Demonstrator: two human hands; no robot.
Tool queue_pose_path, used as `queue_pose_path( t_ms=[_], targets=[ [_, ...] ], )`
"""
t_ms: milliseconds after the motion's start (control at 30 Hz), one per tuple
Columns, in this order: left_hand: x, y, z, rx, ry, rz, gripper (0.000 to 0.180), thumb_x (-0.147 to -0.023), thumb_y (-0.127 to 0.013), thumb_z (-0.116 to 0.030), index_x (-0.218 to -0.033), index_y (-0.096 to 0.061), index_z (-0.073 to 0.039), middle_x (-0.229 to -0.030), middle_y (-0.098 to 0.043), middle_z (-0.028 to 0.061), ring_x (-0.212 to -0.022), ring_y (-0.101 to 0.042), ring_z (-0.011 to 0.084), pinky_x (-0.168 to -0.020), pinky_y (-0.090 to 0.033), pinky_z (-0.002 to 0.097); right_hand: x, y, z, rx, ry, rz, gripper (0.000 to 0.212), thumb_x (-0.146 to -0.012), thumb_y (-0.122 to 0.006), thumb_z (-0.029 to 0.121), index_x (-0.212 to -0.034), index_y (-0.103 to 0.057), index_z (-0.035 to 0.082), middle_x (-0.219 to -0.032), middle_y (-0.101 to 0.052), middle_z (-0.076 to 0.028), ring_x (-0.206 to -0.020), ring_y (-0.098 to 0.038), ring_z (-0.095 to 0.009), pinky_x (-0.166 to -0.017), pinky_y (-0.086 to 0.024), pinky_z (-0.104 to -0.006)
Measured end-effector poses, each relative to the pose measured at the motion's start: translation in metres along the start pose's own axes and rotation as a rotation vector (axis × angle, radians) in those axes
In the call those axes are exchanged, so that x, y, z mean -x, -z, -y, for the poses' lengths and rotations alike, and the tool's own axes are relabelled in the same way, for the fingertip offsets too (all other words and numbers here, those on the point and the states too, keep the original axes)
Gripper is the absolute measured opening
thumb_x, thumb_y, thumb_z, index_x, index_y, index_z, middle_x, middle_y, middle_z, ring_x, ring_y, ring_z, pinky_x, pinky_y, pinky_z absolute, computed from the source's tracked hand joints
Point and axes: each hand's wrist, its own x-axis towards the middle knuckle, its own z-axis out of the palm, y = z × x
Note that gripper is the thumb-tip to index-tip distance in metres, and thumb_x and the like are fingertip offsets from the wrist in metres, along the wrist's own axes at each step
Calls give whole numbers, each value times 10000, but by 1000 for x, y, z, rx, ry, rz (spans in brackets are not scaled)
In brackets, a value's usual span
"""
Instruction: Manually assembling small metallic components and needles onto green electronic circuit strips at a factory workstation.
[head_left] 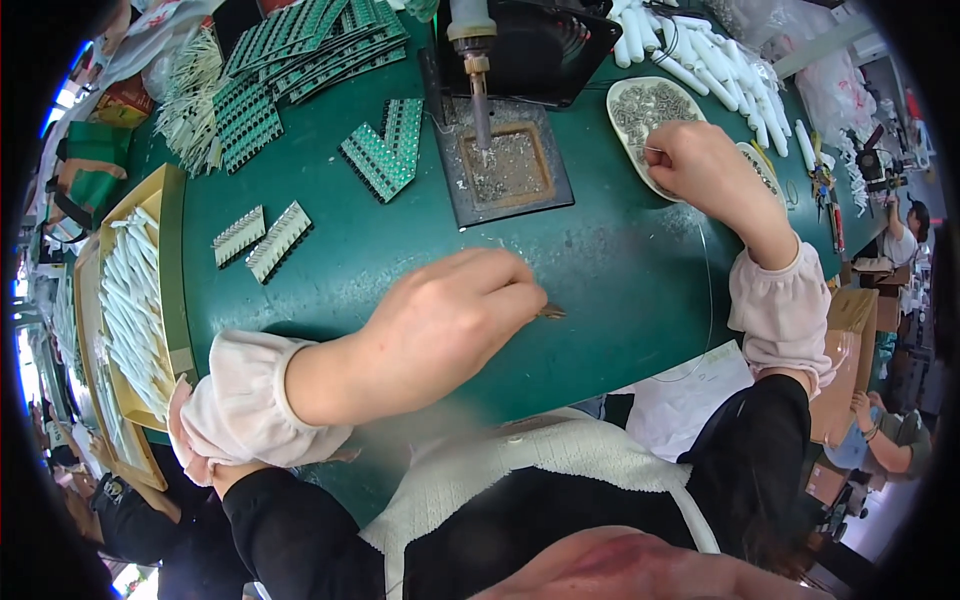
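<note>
My left hand is closed over the middle of the green table. A short brownish tip sticks out past its fingertips; the rest is hidden in the fist, and I cannot make out its kind. At the right, my right hand pinches a thin silvery wire above an oval cream dish heaped with small metal parts. Ahead of my left hand, a soldering iron points down over a square tray littered with solder bits.
Green circuit boards are stacked far left, with two more strips nearer the iron. Two small pale strips lie left of centre. A yellow box holds white sticks. White tubes pile up far right, near pliers.
</note>
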Motion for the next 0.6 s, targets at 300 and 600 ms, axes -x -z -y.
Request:
queue_pose_path(
  t_ms=[300, 600],
  targets=[
    [7, -1, -9, -118, -60, -13, 359, -787, -687, 15, -1143, -643, 33, -988, -670, 142, -859, -673, 306, -729, -554, 367, 1, 5, -4, -61, -10, -136, 119, -782, -658, 42, -894, -649, 4, -788, -670, -174, -741, -658, -368, -685, -520, -412],
    [0, 6, 2, -306, -196, -151, 289, -760, -689, -11, -1043, -669, 45, -997, -693, 131, -819, -694, 275, -676, -564, 326, 1, 10, 1, -181, -102, -287, 140, -845, -689, 69, -963, -662, -2, -818, -697, -120, -719, -664, -225, -689, -518, -327]
  ],
)
